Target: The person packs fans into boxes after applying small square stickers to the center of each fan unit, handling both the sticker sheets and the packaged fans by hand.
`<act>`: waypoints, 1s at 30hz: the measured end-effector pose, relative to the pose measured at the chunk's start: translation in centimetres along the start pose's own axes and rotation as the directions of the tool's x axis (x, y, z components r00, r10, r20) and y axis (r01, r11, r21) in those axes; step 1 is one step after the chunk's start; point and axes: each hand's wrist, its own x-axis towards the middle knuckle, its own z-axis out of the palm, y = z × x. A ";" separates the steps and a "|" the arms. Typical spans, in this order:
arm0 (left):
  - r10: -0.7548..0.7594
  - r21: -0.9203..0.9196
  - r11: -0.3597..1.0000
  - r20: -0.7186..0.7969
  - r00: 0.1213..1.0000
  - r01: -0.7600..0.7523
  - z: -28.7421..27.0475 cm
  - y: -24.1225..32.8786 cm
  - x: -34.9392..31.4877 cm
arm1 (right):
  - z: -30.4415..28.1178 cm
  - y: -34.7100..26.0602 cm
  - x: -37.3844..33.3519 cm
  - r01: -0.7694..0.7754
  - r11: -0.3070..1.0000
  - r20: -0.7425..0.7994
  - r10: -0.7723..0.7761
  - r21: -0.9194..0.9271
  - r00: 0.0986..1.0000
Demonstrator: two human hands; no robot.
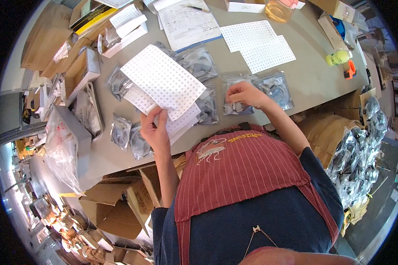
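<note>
My left hand (154, 132) pinches the lower edge of several white sticker sheets (163, 79) printed with rows of small round marks. The sheets overlap, and the top one tilts over some bags. My right hand (247, 95) is closed in a pinch just above a clear plastic bag (238, 108) with dark parts in it. Whatever its fingertips hold is too small to make out, and I cannot tell whether they touch the bag. Beside it, to the right, lies a similar bag (276, 90). More bags (199, 62) of dark parts lie behind and under the sheets.
Two more sticker sheets (257, 44) lie farther back, beside a clipboard (188, 24) with papers and a pen. A drink jug (279, 9), a yellow-green bottle (338, 58) and an orange tape roll (350, 70) stand to the right. Bins and cartons (82, 73) line the left edge.
</note>
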 end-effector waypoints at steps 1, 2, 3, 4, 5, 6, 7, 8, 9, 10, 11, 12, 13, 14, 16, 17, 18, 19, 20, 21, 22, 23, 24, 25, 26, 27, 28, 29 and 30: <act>0.000 -0.003 1.000 -0.009 1.000 0.000 -0.1 -0.1 -0.1 | 0.1 -1.6 -0.7 0.001 1.000 0.005 -0.001 -0.007 1.000; -0.175 -0.150 0.973 0.007 0.985 0.174 -0.3 -0.2 -0.3 | 0.4 -3.5 -1.5 -0.020 0.984 0.066 0.008 0.177 0.998; -0.338 -0.290 0.896 0.048 0.940 0.337 -0.5 -0.3 -0.5 | 0.7 -4.6 -1.9 -0.052 0.934 0.128 0.007 0.354 0.992; -0.335 -0.293 0.897 0.038 0.942 0.330 -0.7 -0.4 -0.6 | 1.0 -4.8 -2.0 -0.021 0.905 0.111 -0.029 0.425 0.993; -0.329 -0.512 0.778 0.161 0.931 0.363 -0.9 -0.6 -0.8 | 1.2 -5.2 -1.9 -0.019 0.907 0.119 -0.035 0.420 0.992; -0.286 -0.689 0.606 0.279 0.917 0.398 -1.1 -0.6 -0.9 | 1.5 -5.6 -1.9 -0.006 0.873 0.161 -0.084 0.487 0.983; -0.485 -0.764 0.497 0.147 0.862 0.410 0.7 1.5 -0.9 | 1.6 -5.6 -1.8 0.004 0.834 0.189 -0.130 0.551 0.973; -0.439 -0.833 0.400 0.191 0.878 0.382 1.6 2.2 -1.3 | 2.0 -6.1 -1.8 0.009 0.818 0.194 -0.147 0.575 0.970; -0.386 -0.887 0.294 0.230 0.893 0.355 1.9 2.6 -1.5 | 2.3 -6.3 -1.7 0.012 0.818 0.195 -0.152 0.576 0.969; -0.052 -0.841 -0.072 0.541 0.840 0.537 2.2 2.1 -0.6 | 2.8 -6.6 -1.6 0.017 0.817 0.213 -0.170 0.576 0.962; -0.173 -0.826 -0.240 0.552 0.815 0.509 2.9 2.8 -0.7 | 3.3 -6.9 -1.6 0.022 0.817 0.230 -0.188 0.577 0.955; -0.105 -0.817 -0.211 0.565 0.818 0.537 3.2 2.1 -1.1 | 3.8 -7.5 -1.6 0.019 0.818 0.258 -0.204 0.575 0.944; -0.036 -0.802 -0.183 0.583 0.812 0.568 3.7 1.8 -1.3 | 4.1 -7.5 -1.6 0.024 0.817 0.255 -0.208 0.576 0.944; -0.026 -0.781 -0.180 0.612 0.791 0.598 4.1 1.6 -1.6 | 4.6 -7.4 -1.5 0.034 0.833 0.222 -0.187 0.552 0.957; -0.067 -0.737 -0.124 0.675 0.735 0.665 4.5 1.1 -1.5 | 5.0 -7.3 -1.2 0.048 0.846 0.183 -0.170 0.530 0.968; -0.188 -0.772 -0.032 0.628 0.755 0.634 4.5 0.9 -1.9 | 5.1 -7.1 -1.1 0.059 0.857 0.171 -0.169 0.512 0.971; -0.075 -0.744 -0.020 0.667 0.741 0.668 4.6 0.6 -1.6 | 5.2 -6.8 -0.9 0.068 0.867 0.159 -0.167 0.493 0.973; 0.038 -0.713 -0.006 0.701 0.713 0.701 4.8 1.2 -1.1 | 5.2 -6.5 -0.8 0.072 0.864 0.150 -0.168 0.498 0.974; 0.071 -0.697 0.014 0.715 0.695 0.716 4.9 1.3 -0.9 | 5.2 -6.1 -0.6 0.086 0.866 0.139 -0.176 0.493 0.974; 0.065 -0.690 0.035 0.723 0.688 0.723 5.0 1.3 -0.9 | 5.1 -5.8 -0.6 0.100 0.867 0.127 -0.184 0.488 0.975; 0.055 -0.692 0.058 0.722 0.690 0.720 4.9 1.4 -1.0 | 5.2 -5.9 -0.6 0.102 0.864 0.125 -0.186 0.493 0.975; 0.041 -0.693 0.083 0.721 0.692 0.717 4.8 1.5 -1.0 | 5.3 -5.9 -0.6 0.099 0.868 0.123 -0.180 0.486 0.976; 0.030 -0.692 0.105 0.720 0.693 0.714 4.6 1.6 -1.1 | 5.4 -6.0 -0.7 0.096 0.872 0.121 -0.174 0.480 0.977; 0.023 -0.694 0.126 0.716 0.698 0.709 4.6 1.5 -1.1 | 5.4 -5.9 -0.7 0.099 0.870 0.116 -0.176 0.483 0.978; 0.017 -0.692 0.148 0.716 0.698 0.706 4.5 1.5 -1.2 | 5.4 -5.9 -0.7 0.088 0.867 0.136 -0.176 0.490 0.975; 0.011 -0.694 0.169 0.711 0.703 0.700 4.5 1.5 -1.3 | 5.4 -5.9 -0.7 0.078 0.864 0.156 -0.177 0.497 0.972; 0.005 -0.687 0.189 0.715 0.699 0.701 4.6 1.4 -1.3 | 5.3 -5.8 -0.8 0.080 0.861 0.146 -0.176 0.502 0.974; -0.004 -0.682 0.205 0.716 0.698 0.702 4.8 1.2 -1.4 | 5.2 -5.9 -0.9 0.055 0.856 0.161 -0.159 0.514 0.974; -0.008 -0.679 0.224 0.716 0.698 0.699 4.9 1.1 -1.5 | 5.1 -5.9 -1.0 0.031 0.851 0.176 -0.144 0.525 0.974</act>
